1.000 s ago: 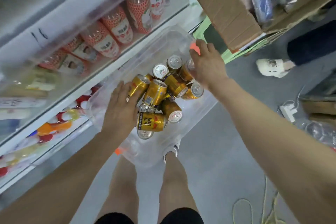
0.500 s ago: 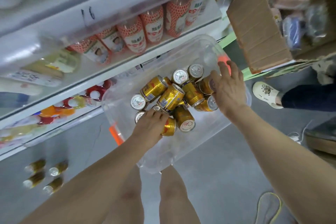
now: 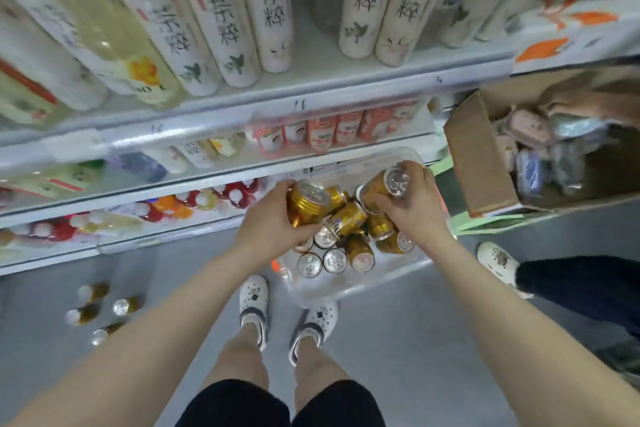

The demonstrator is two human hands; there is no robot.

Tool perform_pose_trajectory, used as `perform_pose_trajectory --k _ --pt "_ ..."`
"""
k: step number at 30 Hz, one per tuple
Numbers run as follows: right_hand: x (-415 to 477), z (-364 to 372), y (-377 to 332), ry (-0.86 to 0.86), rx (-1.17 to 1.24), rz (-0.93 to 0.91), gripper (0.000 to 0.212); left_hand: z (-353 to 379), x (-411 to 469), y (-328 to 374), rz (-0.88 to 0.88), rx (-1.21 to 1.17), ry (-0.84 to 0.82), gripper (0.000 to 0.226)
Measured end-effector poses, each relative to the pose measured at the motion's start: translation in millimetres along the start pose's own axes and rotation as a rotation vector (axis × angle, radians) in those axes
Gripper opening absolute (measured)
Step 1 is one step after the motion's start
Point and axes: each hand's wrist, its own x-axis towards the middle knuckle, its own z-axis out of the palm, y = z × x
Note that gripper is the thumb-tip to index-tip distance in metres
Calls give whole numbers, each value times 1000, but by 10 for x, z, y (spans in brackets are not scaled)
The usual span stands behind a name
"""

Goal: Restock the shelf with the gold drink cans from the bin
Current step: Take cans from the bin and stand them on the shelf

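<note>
A clear plastic bin [image 3: 349, 288] sits on the grey floor by my feet, with several gold drink cans [image 3: 348, 218] piled inside. My left hand [image 3: 268, 225] is closed around one gold can [image 3: 306, 201], lifted above the pile. My right hand [image 3: 414, 204] grips another gold can [image 3: 384, 185], also raised over the bin. The shelf unit [image 3: 242, 107] rises in front of me, with tall white tea bottles [image 3: 239, 21] on an upper level.
Several gold cans [image 3: 100, 308] stand on the floor at the lower left. An open cardboard box [image 3: 481, 156] of packets is at the right. Another person's white shoe [image 3: 498, 262] and dark trouser leg are at the right. Red-capped bottles [image 3: 194, 201] fill the low shelf.
Both hands went from resting on the pile to each gripping a gold can and lifting it. My view tilted up, showing the upper shelves and my feet.
</note>
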Motion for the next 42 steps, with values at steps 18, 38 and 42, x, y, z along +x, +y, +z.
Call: perform_pose_trajectory --k 18,38,42 --pt "-730 -312 -3370 13 91 -614 56 -2982 -1637 -135 149 -164 503 80" --pt "-1146 902 -6831 -183 201 -782 57 -5682 -2855 -1937 56 -179 894 74" --pt "-806 1133 -7431 -190 133 -814 61 -6082 -2731 -2135 21 -186 954 80"
